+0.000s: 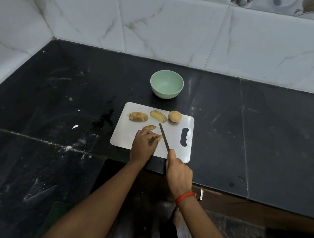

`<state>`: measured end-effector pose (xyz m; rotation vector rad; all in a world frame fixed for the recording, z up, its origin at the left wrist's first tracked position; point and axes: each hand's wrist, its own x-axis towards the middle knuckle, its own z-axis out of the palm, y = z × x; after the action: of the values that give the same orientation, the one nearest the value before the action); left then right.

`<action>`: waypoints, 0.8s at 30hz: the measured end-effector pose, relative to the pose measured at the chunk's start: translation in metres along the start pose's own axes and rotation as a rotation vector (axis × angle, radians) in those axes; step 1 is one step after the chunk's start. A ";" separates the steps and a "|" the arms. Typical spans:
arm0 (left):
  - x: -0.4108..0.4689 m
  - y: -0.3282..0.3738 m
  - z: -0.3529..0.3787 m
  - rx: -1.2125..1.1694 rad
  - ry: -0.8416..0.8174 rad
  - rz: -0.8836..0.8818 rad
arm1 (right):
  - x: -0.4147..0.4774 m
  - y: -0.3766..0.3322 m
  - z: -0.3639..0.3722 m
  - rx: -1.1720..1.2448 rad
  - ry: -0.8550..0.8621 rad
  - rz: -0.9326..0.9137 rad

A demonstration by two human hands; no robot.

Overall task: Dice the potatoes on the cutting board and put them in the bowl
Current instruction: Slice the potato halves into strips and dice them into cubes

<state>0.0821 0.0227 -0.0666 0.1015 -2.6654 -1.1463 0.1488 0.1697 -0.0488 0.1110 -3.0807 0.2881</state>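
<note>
White marble-veined tiles [162,22] back a black stone table [58,93], on which a pale cutting board [176,128] is laid near the front edge. Beyond the board, apart from it, a green bowl [166,84] is set upright, and nothing can be seen inside it. Along the board's far edge a whole potato [175,116] is placed, with a fanned group of slices [158,116] just beside it and a second sliced group [138,116] further left. Nearer the front, a potato piece [150,127] is pressed down by the left hand [144,144], its grip curled over the piece. A knife [163,136] is held by the right hand [179,174], the grip clamped around the handle, with the blade angled over the board just beside the left hand's fingers. A red thread [184,197] is worn on the right wrist.
</note>
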 end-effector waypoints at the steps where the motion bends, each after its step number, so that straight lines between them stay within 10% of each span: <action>1: 0.001 0.000 0.000 -0.001 0.003 -0.003 | -0.003 0.000 -0.001 -0.007 -0.007 -0.008; 24: 0.002 0.002 0.000 0.001 0.002 -0.042 | -0.012 -0.006 0.001 0.016 0.017 0.034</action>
<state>0.0806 0.0233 -0.0649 0.1586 -2.6745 -1.1566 0.1616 0.1642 -0.0489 0.0563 -3.0660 0.3134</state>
